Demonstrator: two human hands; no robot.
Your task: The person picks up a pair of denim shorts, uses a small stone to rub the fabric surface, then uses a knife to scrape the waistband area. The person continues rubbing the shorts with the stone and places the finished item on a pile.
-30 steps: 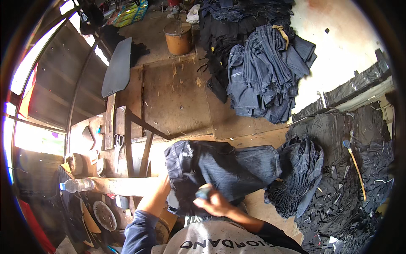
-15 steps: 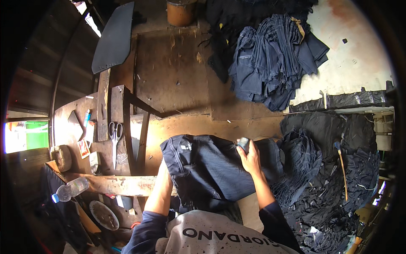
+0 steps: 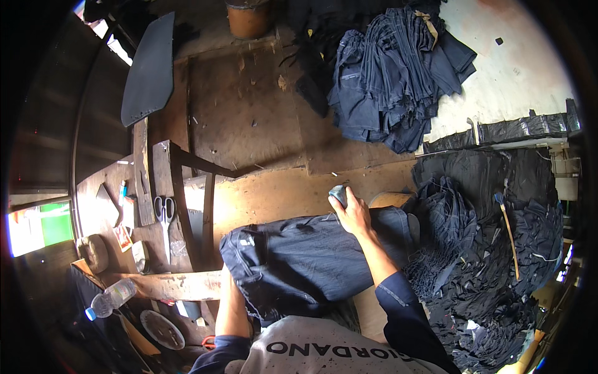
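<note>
On the far left, above a clear plastic bottle with a blue cap that lies tilted, a pale wooden worktop carries small tools; what the bottle contains, if anything, cannot be told. Just right of it sits a round, pale, shallow dish, its inside greyish and too small to read. Above, grey-handled metal scissors lie on dark wood. The person's left forearm runs up to the waistband end of a dark blue denim garment spread before the body; the left hand is hidden there, so its grip cannot be told. Near the top edge stands an orange-brown round drum, its mouth cut off from view. The right hand closes round a small grey-blue lump just beyond the garment's upper edge. Work on this piece looks under way; its paler middle might be wear or merely light, so how much is left is unclear. Farther right lie a stack of folded blue denim, possibly finished or waiting, then a heap of ragged black cloth bearing a wooden-handled brush.
</note>
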